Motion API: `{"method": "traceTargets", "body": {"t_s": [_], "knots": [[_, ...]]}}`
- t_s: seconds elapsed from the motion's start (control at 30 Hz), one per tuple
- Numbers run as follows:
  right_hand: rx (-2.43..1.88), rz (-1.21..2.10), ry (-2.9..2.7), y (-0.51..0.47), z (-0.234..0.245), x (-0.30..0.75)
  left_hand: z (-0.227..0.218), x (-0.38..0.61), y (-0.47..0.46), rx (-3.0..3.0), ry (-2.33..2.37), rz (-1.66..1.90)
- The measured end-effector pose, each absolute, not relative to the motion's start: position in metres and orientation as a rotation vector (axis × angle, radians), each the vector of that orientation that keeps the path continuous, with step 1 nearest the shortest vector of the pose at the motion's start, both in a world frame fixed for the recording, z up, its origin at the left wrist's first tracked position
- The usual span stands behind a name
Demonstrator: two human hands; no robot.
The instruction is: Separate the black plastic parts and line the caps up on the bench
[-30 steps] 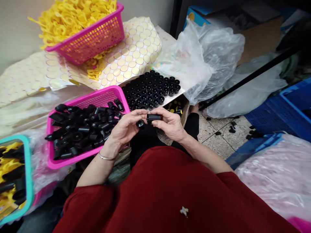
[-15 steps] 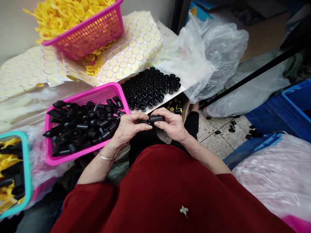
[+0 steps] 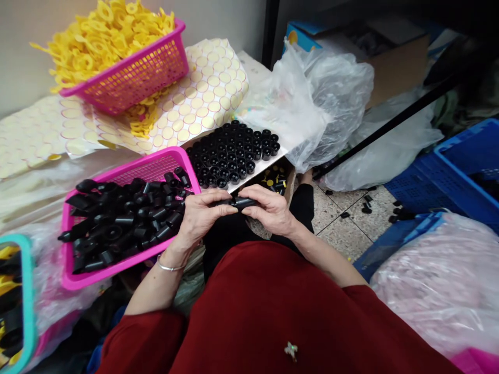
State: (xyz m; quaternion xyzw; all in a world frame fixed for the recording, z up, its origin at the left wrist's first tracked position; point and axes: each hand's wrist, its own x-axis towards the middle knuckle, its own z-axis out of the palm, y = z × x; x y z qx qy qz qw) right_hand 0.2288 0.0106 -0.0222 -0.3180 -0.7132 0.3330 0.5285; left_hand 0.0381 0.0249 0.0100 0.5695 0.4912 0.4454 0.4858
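My left hand (image 3: 200, 214) and my right hand (image 3: 271, 209) meet above my lap, both pinched on a small black plastic cap assembly (image 3: 238, 202) held between their fingertips. Just left of my hands sits a pink basket (image 3: 127, 265) heaped with loose black plastic parts (image 3: 125, 218). Beyond my hands lies a white board (image 3: 278, 154) carrying rows of upright black caps (image 3: 232, 153). A silver bracelet (image 3: 169, 253) circles my left wrist.
A second pink basket (image 3: 132, 78) of yellow plastic rings stands at the back left on sheets of round stickers (image 3: 202, 101). A teal basket (image 3: 25, 306) is at the far left. Clear plastic bags (image 3: 323, 104), blue crates (image 3: 460, 171) and scattered black parts lie on the tiled floor at the right.
The two black pieces, held apart a second ago, are now pushed together between my fingertips. My hands have closed toward each other and the view has shifted slightly.
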Motion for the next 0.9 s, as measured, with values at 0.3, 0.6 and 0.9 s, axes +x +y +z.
{"method": "traceTargets", "body": {"t_s": [0.3, 0.6, 0.9], "knots": [[-0.770, 0.696, -1.707, 0.007, -0.034, 0.227, 0.004, 0.043, 0.030, 1.568, 1.058, 0.953], [-0.950, 1.079, -1.467, 0.003, -0.063, 0.232, -0.007, 0.066, 0.028, 1.120, 1.286, 0.972], [-0.931, 0.684, -1.843, 0.017, -0.063, 0.243, -0.031, 0.086, 0.019, 1.610, 1.401, 0.964]]}}
